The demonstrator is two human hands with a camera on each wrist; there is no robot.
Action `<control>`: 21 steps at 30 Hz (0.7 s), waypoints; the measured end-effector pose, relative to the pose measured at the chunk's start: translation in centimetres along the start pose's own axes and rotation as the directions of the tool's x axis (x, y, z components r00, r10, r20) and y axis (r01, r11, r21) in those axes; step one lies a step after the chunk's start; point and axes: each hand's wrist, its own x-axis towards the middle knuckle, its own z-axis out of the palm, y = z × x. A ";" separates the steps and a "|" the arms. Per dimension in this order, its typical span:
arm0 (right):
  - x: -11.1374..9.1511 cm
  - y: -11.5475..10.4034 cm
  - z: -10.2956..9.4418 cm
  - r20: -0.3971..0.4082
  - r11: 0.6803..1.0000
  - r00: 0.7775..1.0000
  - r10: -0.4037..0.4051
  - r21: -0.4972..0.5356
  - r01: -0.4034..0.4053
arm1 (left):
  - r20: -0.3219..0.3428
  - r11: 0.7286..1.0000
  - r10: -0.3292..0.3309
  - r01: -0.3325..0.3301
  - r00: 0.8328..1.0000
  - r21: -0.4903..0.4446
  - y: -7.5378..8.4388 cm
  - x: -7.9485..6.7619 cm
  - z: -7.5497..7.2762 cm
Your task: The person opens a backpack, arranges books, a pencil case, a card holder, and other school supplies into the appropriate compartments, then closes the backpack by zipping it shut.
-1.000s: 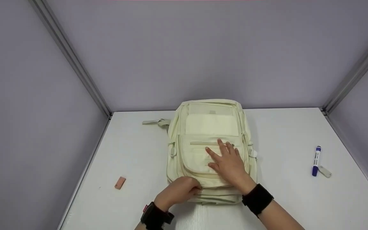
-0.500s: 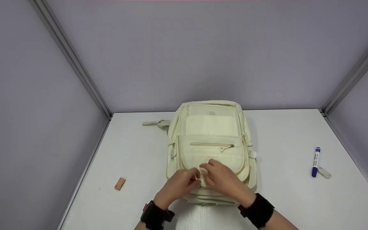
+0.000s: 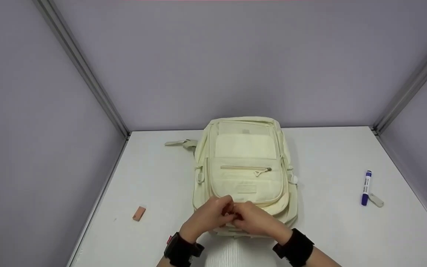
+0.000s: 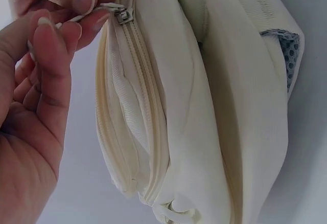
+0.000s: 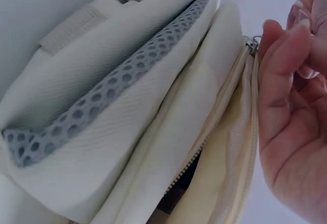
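A cream backpack [image 3: 246, 146] lies front up on the table, its bottom towards me. At its lower front my left hand [image 3: 207, 216] and right hand [image 3: 258, 219] meet, fingertips together. Between them is the zipper pull [image 4: 104, 7] of a front pocket, hanging from a metal slider [image 4: 123, 15]. Fingers of both hands pinch round the pull, partly hiding it. In the right wrist view the pocket opening [image 3: 280, 207] gapes beside the slider, with a dark inside showing. On the left hand's side, the zipper teeth [image 4: 140, 60] run together below the slider.
On the left of the white table [image 3: 154, 178] lies a small pink block [image 3: 139, 213]. A blue-and-white marker [image 3: 366, 187] and a small pale grey object [image 3: 376, 200] lie at the right. A strap [image 3: 184, 143] sticks out left of the backpack. Grey panels surround the table.
My right hand has come down from lying spread on the backpack's front to meet the left at the zipper, its fingers now curled. The left hand has stayed nearly in place.
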 end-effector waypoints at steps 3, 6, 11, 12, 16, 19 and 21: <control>0.1 0.1 0.2 -0.012 1.000 1.000 -0.018 -0.007 0.018 | -0.007 0.999 -0.002 0.002 1.000 -0.046 0.1 -0.1 -0.1; 0.1 0.1 0.4 -0.034 0.999 0.999 -0.030 -0.029 0.029 | -0.046 1.000 0.018 -0.018 0.999 -0.008 0.0 -0.2 -0.2; 0.2 0.3 0.8 -0.060 0.995 0.997 -0.046 -0.094 0.040 | -0.151 0.975 0.134 -0.103 0.979 0.197 -0.8 -0.2 0.0; 0.2 0.3 0.8 -0.062 0.993 0.997 -0.053 -0.109 0.046 | -0.168 0.964 0.163 -0.121 0.972 0.238 -1.1 -0.1 0.0; 0.2 0.3 0.7 -0.046 0.989 0.998 -0.038 -0.147 0.031 | -0.190 0.913 0.252 -0.168 0.949 0.371 -2.3 0.0 0.2; 0.0 0.2 0.4 -0.031 0.986 0.999 -0.008 -0.166 0.002 | -0.153 0.907 0.252 -0.178 0.955 0.383 -3.0 -0.2 0.4; -0.1 0.2 0.3 -0.032 0.980 0.999 -0.009 -0.198 0.002 | -0.131 0.904 0.238 -0.170 0.962 0.392 -3.4 -0.3 0.5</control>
